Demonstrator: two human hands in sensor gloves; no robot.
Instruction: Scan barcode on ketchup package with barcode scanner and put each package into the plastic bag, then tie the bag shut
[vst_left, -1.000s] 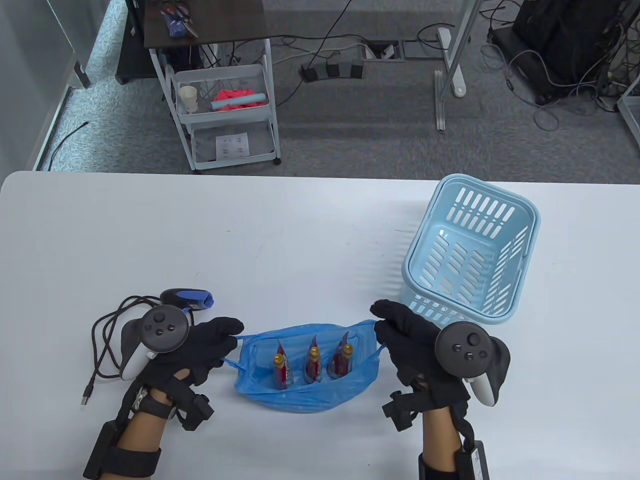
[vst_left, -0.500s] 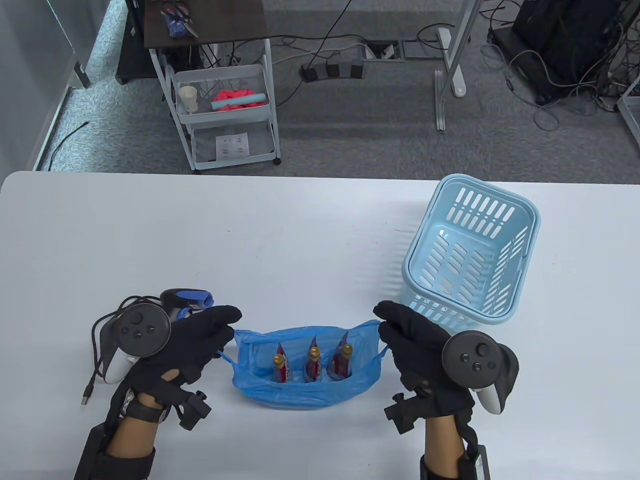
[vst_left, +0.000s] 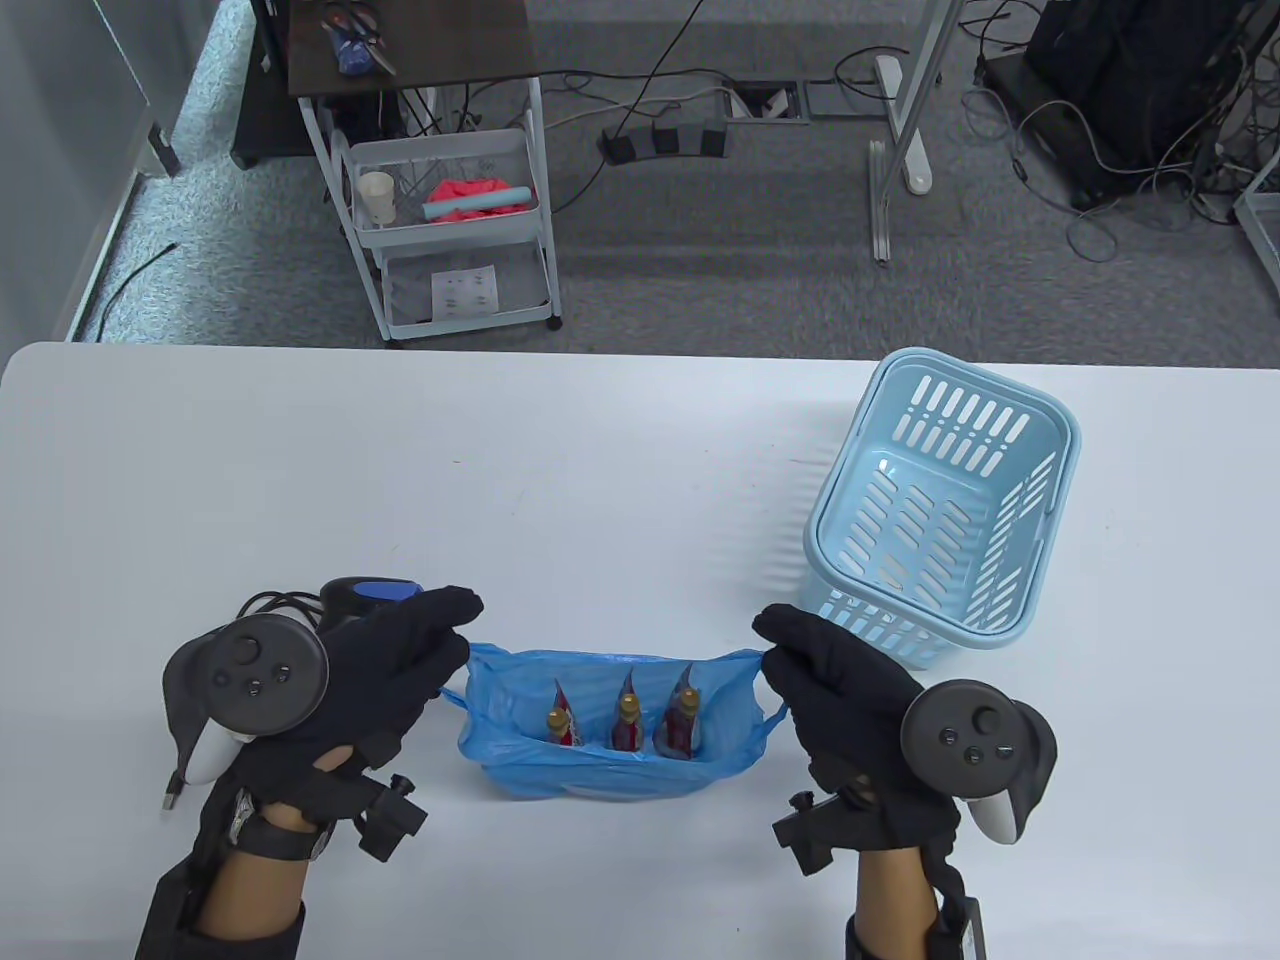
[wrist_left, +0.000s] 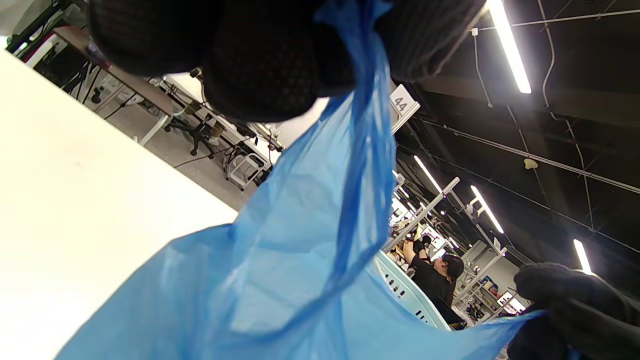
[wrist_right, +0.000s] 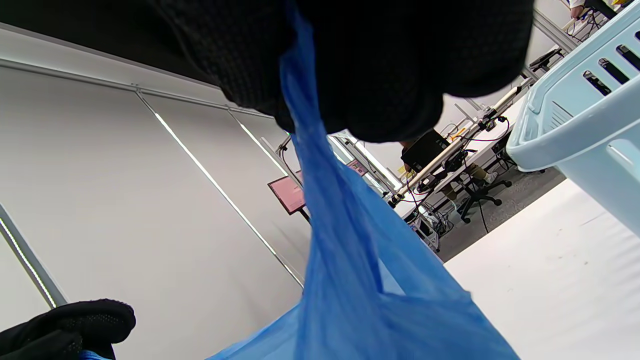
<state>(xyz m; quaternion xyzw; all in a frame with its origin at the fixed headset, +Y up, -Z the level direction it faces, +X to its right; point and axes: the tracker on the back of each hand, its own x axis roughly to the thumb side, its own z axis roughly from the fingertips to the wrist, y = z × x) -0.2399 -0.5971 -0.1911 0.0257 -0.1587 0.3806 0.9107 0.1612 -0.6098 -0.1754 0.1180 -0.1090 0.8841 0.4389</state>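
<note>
A blue plastic bag (vst_left: 600, 775) sits near the table's front edge with three ketchup packages (vst_left: 625, 718) standing upright inside it. My left hand (vst_left: 400, 655) pinches the bag's left handle, and my right hand (vst_left: 815, 665) pinches the right handle, stretching the mouth wide. In the left wrist view the blue bag (wrist_left: 300, 270) hangs from my curled fingers (wrist_left: 265, 65). The right wrist view shows the bag's handle (wrist_right: 340, 240) running up between my gloved fingers (wrist_right: 380, 75). The barcode scanner (vst_left: 365, 592) lies behind my left hand, mostly hidden.
A light blue slotted basket (vst_left: 945, 515) stands at the right, just beyond my right hand. The scanner's black cable (vst_left: 180, 780) peeks out left of my left wrist. A white cart (vst_left: 445, 215) stands on the floor past the table's far edge.
Both hands have drawn apart and slightly toward me, pulling the handles taut. The bag's mouth has stretched wider and its sides stand up straighter around the packages.
</note>
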